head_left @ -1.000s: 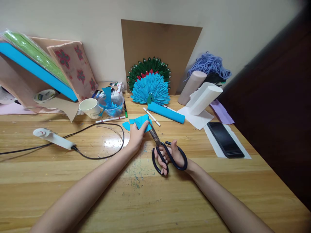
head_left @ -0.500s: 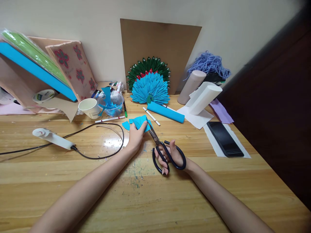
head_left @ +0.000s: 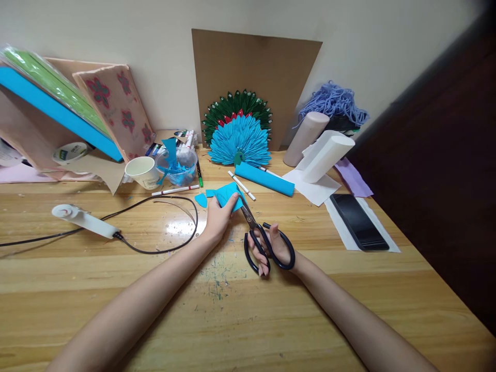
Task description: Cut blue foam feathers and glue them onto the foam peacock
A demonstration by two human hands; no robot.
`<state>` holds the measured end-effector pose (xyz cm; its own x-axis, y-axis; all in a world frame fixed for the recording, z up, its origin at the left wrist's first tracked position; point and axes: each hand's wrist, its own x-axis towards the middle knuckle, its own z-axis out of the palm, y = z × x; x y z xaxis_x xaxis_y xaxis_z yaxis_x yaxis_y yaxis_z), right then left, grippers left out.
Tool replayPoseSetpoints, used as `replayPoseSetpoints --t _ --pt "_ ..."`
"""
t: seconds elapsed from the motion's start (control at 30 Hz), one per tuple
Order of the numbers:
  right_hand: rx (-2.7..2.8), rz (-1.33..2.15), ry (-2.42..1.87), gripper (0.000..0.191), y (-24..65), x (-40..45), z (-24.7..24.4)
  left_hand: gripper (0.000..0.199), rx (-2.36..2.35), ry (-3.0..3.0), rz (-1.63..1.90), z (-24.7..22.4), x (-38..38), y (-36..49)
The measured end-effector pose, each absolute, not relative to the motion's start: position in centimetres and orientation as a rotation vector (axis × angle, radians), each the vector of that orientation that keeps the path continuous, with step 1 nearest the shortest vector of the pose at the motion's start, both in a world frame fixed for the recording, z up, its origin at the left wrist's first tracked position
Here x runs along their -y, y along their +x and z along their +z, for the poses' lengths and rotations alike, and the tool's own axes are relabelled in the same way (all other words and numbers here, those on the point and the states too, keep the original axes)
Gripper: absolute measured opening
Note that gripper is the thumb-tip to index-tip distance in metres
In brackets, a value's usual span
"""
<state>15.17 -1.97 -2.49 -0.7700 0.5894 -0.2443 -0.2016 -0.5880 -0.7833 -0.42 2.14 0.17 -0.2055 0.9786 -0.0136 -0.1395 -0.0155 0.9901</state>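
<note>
My left hand (head_left: 219,214) is closed on a sheet of blue paper (head_left: 226,193), its thumb pressed on top. Black-handled scissors (head_left: 253,225) are in my right hand (head_left: 273,248), whose fingers pass through the handle loops. The scissor blades meet the right edge of the paper, just beside my left thumb. A small cut blue piece (head_left: 200,200) lies on the table to the left of the sheet. Behind the sheet lies a blue paper roll (head_left: 264,179), next to a white marker (head_left: 242,186).
A blue and green paper peacock (head_left: 240,139) stands against a brown board (head_left: 256,67). At the left are a paper cup (head_left: 141,172), a tub of blue scraps (head_left: 182,168) and a glue gun (head_left: 87,222) with its cable. A phone (head_left: 359,222) and white roll (head_left: 329,157) are at the right.
The paper and my left hand have shifted slightly to the right. The scissor handles look a little closer together.
</note>
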Motion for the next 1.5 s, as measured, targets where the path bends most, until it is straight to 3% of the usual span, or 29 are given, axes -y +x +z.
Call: replayPoseSetpoints --t 0.4,0.77,1.17,1.5 --pt "0.955 2.405 -0.541 0.06 15.5 1.9 -4.3 0.042 -1.139 0.903 1.435 0.6 -2.1 -0.6" --pt "1.016 2.303 -0.621 0.063 15.4 1.8 -4.8 0.04 -1.078 1.037 1.379 0.9 -1.9 -0.6" --pt "1.135 2.158 -0.781 0.077 14.8 2.5 -1.5 0.033 -1.093 1.135 1.299 1.2 -1.5 -0.6" --pt "0.975 2.295 -0.631 0.062 15.1 1.9 -4.5 0.035 -1.093 1.07 1.31 1.1 -1.5 -0.5"
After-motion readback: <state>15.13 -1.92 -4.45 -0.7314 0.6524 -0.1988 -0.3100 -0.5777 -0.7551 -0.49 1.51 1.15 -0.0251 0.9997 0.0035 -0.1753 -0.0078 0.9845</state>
